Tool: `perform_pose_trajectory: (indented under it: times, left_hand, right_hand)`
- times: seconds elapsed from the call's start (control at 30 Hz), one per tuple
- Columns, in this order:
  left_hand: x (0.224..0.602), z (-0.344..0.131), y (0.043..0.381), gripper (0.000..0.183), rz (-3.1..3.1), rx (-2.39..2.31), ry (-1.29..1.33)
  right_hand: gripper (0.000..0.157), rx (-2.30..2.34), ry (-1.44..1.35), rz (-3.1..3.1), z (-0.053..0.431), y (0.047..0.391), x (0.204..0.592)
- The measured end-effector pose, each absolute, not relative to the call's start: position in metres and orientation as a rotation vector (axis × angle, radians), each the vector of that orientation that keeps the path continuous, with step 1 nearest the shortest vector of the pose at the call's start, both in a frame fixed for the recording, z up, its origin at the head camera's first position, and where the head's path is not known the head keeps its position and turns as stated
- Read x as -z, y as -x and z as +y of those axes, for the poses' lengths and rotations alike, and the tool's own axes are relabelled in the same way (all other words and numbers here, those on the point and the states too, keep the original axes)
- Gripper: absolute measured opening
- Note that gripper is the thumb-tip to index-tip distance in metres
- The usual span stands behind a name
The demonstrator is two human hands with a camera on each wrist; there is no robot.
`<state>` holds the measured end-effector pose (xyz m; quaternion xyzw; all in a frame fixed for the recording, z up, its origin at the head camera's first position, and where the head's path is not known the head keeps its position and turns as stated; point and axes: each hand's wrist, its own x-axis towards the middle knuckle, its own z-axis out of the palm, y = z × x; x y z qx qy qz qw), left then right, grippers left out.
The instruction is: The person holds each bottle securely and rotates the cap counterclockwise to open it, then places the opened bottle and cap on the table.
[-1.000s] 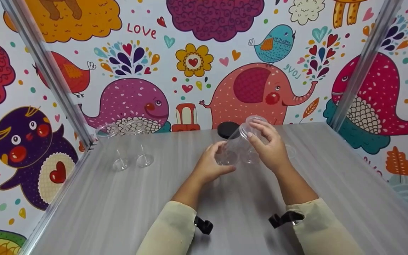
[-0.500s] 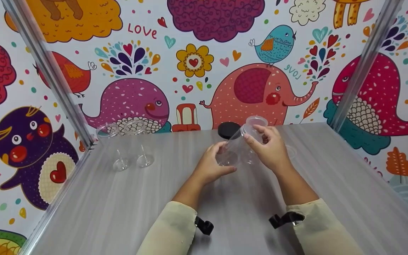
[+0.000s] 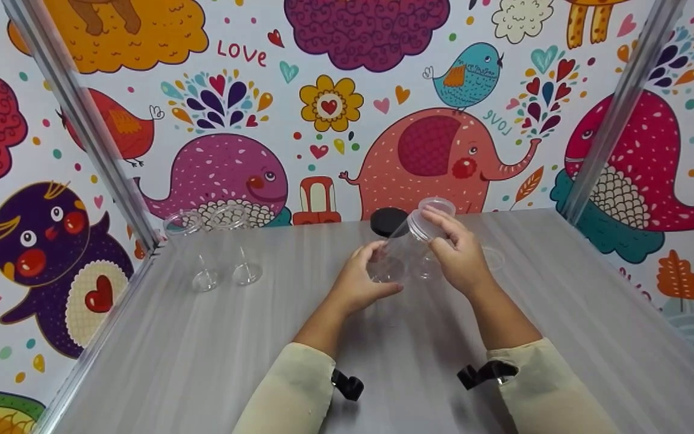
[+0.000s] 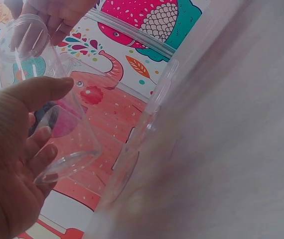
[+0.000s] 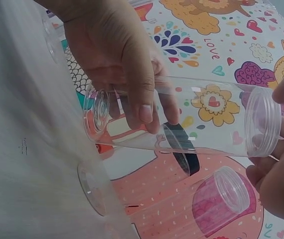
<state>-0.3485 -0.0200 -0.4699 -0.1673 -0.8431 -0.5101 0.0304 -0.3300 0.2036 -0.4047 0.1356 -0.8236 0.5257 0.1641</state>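
A clear plastic jar (image 5: 207, 114) is held tilted above the table, its ridged mouth end (image 3: 420, 226) towards the upper right. My left hand (image 3: 359, 277) grips the jar near its base, with the thumb across one side in the left wrist view. At the mouth end, my right hand (image 3: 461, 259) holds the ridged rim, fingers on one side and thumb on the other. Whether a clear cap sits on that rim I cannot tell. Just behind stands another clear jar (image 3: 436, 205), partly covered by the right hand. A black-lidded jar (image 3: 389, 222) is close by.
Two clear jars (image 3: 205, 279) (image 3: 246, 273) stand together at the table's left back. A clear round piece (image 3: 493, 258) lies on the grey table (image 3: 214, 361) right of the hands. Metal posts (image 3: 82, 120) and a patterned wall (image 3: 323, 54) bound the table.
My right hand's fingers have shifted around the jar's rim: they curled with the thumb moved left, then turned back right. My left hand and the jar stay nearly still.
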Motion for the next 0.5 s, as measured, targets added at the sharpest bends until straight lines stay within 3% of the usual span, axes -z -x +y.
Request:
perform_pose_trajectory:
  times: [0.23, 0.5]
  left_hand:
    - [0.4685, -0.0195, 0.3480, 0.089, -2.614, 1.570, 0.503]
    - [0.4689, -0.0183, 0.3466, 0.091, -2.630, 1.588, 0.461]
  right_hand:
    - [0.051, -1.466, -0.393, -2.315, 0.2030, 0.3305, 0.4039]
    - [0.062, -1.391, -0.176, -2.348, 0.2026, 0.3327, 0.4038]
